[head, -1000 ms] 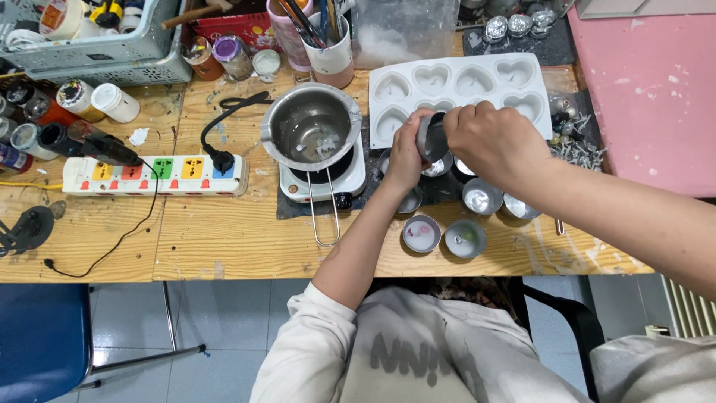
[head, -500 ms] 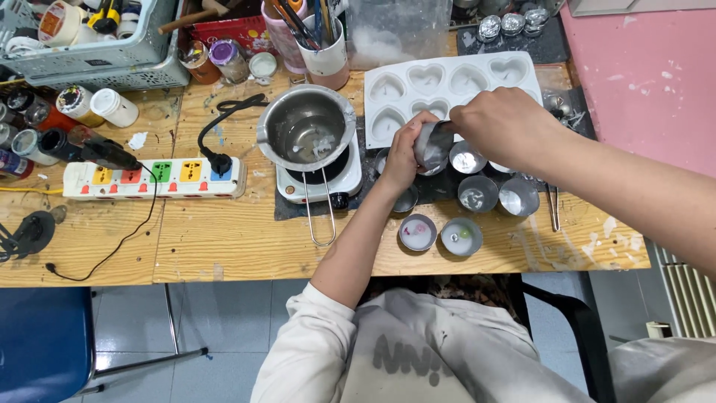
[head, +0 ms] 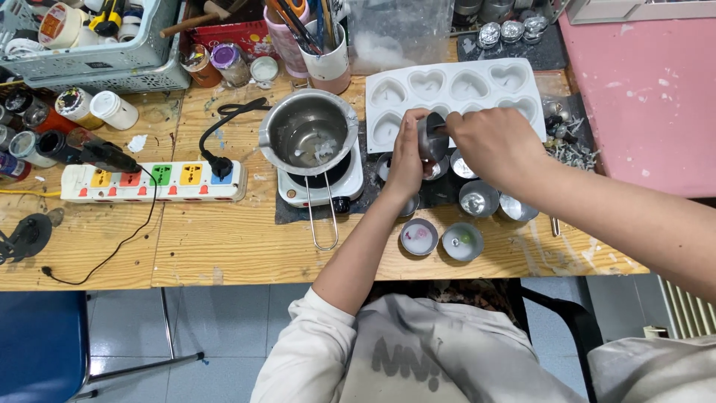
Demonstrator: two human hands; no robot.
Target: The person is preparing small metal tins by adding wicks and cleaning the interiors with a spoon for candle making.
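Head view: left hand [head: 406, 153] and right hand [head: 496, 145] together clasp a small metal cup [head: 431, 136], fingers closed around it, above the white heart mould [head: 477, 86], right of the pot [head: 308, 134].

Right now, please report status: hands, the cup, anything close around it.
Both hands on small metal cup: left hand grips it, right hand at its rim. Cup tilted, above other metal cups. Heart mould behind, pot to the left.
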